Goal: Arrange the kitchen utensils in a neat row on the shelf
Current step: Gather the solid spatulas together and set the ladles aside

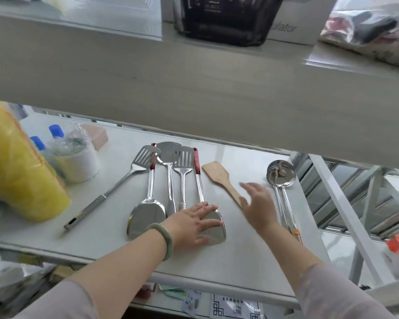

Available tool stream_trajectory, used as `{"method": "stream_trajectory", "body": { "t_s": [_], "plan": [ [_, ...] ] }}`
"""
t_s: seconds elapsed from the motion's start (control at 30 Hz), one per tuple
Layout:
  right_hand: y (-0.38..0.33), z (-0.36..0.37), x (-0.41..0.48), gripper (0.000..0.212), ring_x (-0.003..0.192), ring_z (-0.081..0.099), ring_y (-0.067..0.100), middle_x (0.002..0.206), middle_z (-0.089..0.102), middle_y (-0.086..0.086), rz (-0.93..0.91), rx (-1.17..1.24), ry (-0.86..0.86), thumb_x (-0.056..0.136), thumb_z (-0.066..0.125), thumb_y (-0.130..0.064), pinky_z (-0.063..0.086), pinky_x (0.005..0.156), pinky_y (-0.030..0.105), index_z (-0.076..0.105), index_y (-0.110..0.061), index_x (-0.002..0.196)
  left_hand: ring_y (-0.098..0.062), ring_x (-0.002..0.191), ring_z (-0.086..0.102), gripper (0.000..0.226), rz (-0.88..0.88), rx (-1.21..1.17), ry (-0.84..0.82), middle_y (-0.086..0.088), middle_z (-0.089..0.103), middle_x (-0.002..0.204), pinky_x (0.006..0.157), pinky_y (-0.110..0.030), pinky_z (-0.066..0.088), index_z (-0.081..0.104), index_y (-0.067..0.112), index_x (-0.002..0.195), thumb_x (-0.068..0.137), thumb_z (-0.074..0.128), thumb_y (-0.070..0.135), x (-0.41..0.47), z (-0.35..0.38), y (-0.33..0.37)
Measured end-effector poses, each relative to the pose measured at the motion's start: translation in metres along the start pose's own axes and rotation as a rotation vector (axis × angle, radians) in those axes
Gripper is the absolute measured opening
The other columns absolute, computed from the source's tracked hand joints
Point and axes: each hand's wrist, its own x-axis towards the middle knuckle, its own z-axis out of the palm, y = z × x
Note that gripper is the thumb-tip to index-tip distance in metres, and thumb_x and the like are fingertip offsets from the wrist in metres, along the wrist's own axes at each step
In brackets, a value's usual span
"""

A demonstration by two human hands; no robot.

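1. Yellow package (pixel 16 166): far left on the white shelf (pixel 240 261), well left of the wooden spatula.
2. Blue-capped bottles (pixel 55 131) and a white roll (pixel 78 162) in clear wrap: just right of the yellow package, left of the wooden spatula.
3. Long slotted turner (pixel 115 187): lies slanted, head toward the back, handle running to the front left; leftmost utensil, left of the wooden spatula.
4. Steel turner (pixel 148 217), red-tipped handle pointing back, blade at the front; left of the wooden spatula.
5. Solid steel spatula (pixel 168 153) and short slotted turner (pixel 183 157): side by side, heads toward the back, left of the wooden spatula.
6. Second red-handled turner (pixel 213 229): blade at the front, just left of the wooden spatula.
7. Left hand (pixel 194 226): laid flat on that blade, fingers (pixel 207 209) spread wide, gripping nothing; green bangle (pixel 165 238) on the wrist.
8. Wooden spatula (pixel 219 177): slanted, blade toward the back.
9. Right hand (pixel 258 206): over the wooden spatula's handle end, fingers open and blurred; contact cannot be told.
10. Steel ladle (pixel 280 173): right of the wooden spatula, bowl toward the back.
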Motion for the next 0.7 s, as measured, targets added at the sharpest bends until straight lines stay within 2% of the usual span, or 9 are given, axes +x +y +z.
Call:
{"method": "stream_trajectory", "body": {
  "t_s": [0.07,0.13,0.23,0.3,0.4,0.5,0.6,0.7],
  "plan": [
    [-0.029,0.010,0.008,0.044,0.118,0.050,0.031,0.126,0.060,0.012,-0.196,0.032,-0.179,0.084,0.059,-0.003,0.036,0.103,0.033,0.057,-0.014,0.126,-0.017,0.147,-0.007,0.055,0.020,-0.022,0.002,0.003,-0.006,0.159,0.119,-0.033,0.000,0.015,0.038,0.145,0.095,0.035,0.047,-0.009,-0.002,-0.005],
    [-0.049,0.022,0.016,0.046,0.127,0.044,0.025,0.135,0.052,0.005,-0.358,-0.067,-0.362,0.088,0.052,-0.005,0.032,0.107,0.031,0.052,-0.023,0.131,-0.015,0.146,-0.007,0.055,0.031,-0.053,0.021,0.002,-0.009,0.159,0.120,-0.032,0.001,0.016,0.036,0.146,0.095,0.038,0.042,-0.021,-0.003,-0.010],
    [-0.066,0.031,0.026,0.042,0.134,0.034,0.022,0.146,0.039,0.001,-0.450,-0.303,-0.476,0.092,0.048,-0.014,0.027,0.107,0.029,0.051,-0.031,0.130,-0.013,0.146,0.007,0.050,0.011,-0.158,0.086,0.003,0.000,0.160,0.120,-0.031,0.014,0.028,0.027,0.143,0.095,0.043,0.029,-0.041,-0.006,-0.018],
    [-0.070,0.034,0.030,0.036,0.133,0.035,0.023,0.145,0.040,0.002,-0.524,-0.367,-0.435,0.093,0.048,-0.017,0.025,0.107,0.031,0.056,-0.031,0.126,-0.012,0.142,0.021,0.044,-0.053,-0.218,0.162,0.005,0.015,0.158,0.116,-0.032,0.025,0.037,0.024,0.140,0.096,0.041,0.025,-0.056,-0.004,-0.026],
    [-0.066,0.037,0.033,0.030,0.135,0.036,0.022,0.145,0.043,0.002,-0.645,-0.408,-0.412,0.091,0.051,-0.018,0.025,0.110,0.037,0.060,-0.030,0.118,-0.009,0.130,0.042,0.036,-0.242,-0.361,0.377,0.008,0.038,0.145,0.112,-0.031,0.034,0.047,0.027,0.131,0.095,0.042,0.024,-0.073,0.004,-0.047],
    [-0.064,0.038,0.033,0.024,0.127,0.050,0.019,0.134,0.057,-0.003,-0.748,-0.396,-0.345,0.088,0.058,-0.017,0.031,0.110,0.041,0.064,-0.028,0.108,-0.011,0.122,0.047,0.031,-0.417,-0.481,0.563,0.004,0.051,0.130,0.110,-0.028,0.035,0.054,0.021,0.122,0.092,0.047,0.015,-0.081,0.007,-0.069],
    [-0.072,0.032,0.037,0.022,0.108,0.065,0.016,0.113,0.070,-0.004,-0.814,-0.311,-0.195,0.078,0.069,-0.016,0.043,0.099,0.041,0.067,-0.025,0.098,-0.015,0.119,0.048,0.030,-0.547,-0.485,0.609,0.000,0.054,0.124,0.108,-0.026,0.032,0.055,0.019,0.119,0.091,0.048,0.012,-0.087,0.007,-0.089],
    [-0.087,0.027,0.045,0.035,0.105,0.066,0.019,0.109,0.072,0.000,-0.787,-0.174,-0.130,0.069,0.075,-0.003,0.036,0.104,0.030,0.070,-0.020,0.099,-0.019,0.116,0.050,0.028,-0.642,-0.484,0.588,-0.002,0.055,0.121,0.107,-0.034,0.037,0.055,0.018,0.118,0.091,0.048,0.015,-0.092,0.003,-0.100]
  ]
}}
